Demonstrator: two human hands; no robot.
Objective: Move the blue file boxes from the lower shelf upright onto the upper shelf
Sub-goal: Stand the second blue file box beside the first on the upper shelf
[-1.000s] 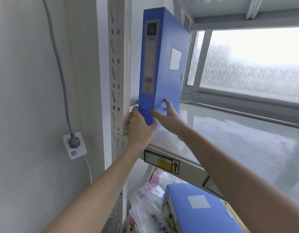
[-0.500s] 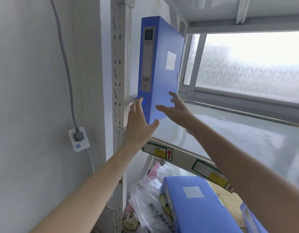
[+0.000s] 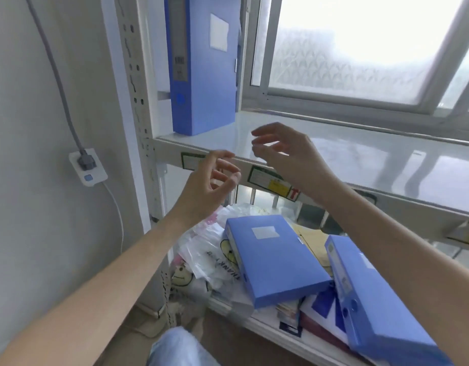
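Note:
One blue file box [image 3: 204,67] stands upright at the far left end of the upper shelf [image 3: 360,154], against the perforated post. On the lower shelf a second blue file box [image 3: 273,257] lies flat on a pile of papers, and a third blue file box [image 3: 370,299] lies flat to its right. My left hand [image 3: 209,186] hovers open in front of the upper shelf's front rail, holding nothing. My right hand [image 3: 286,154] hovers open just above the rail, to the right of the upright box and apart from it.
A perforated metal post [image 3: 138,101] bounds the shelves on the left. Clear plastic bags [image 3: 207,254] and papers clutter the lower shelf's left side. A wall socket [image 3: 87,167] with a grey cable is at left. A frosted window [image 3: 360,48] stands behind the upper shelf.
Both hands have let go of the upright box and drawn back and down from it. The view has tilted down, showing more of the lower shelf.

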